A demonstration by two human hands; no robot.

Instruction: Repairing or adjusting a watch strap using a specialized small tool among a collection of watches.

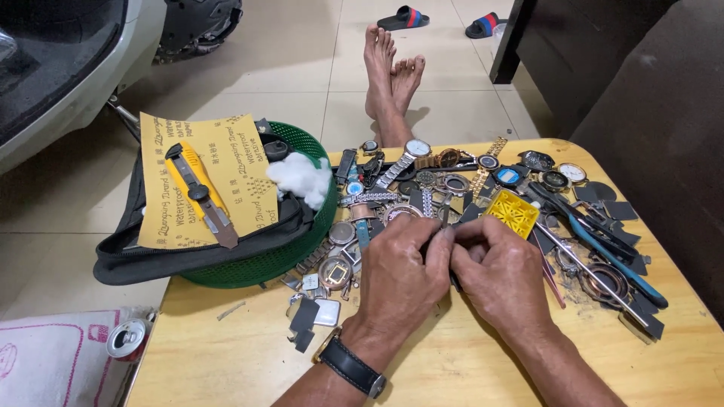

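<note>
At nine o'clock from the hands, off the desk edge, one drink can (128,338) lies on the floor beside a white cloth with pink lines (45,362). At ten o'clock one green basket (305,147) sits on the wooden desk (226,354), holding a black pouch (151,260). One yellow sheet of sandpaper (241,177) with dark printing lies across it, and one yellow utility knife (197,192) rests on the sheet. A tuft of white cotton (302,179) lies at the basket's right rim.

The left hand (400,275), with a black-strapped wristwatch (351,367) on its wrist, is curled shut, fingertips pinching a small metal watch part (441,235). The right hand (501,275) is likewise closed, its fingers meeting the left hand's on the same piece, just in front of the heap of watches (422,169) at twelve o'clock. Too many overlap to count them.

At one o'clock stands one yellow ribbed plastic block (513,212). At three o'clock lie blue-handled pliers (611,252). Two sandals (441,19) lie on the floor far at twelve.
</note>
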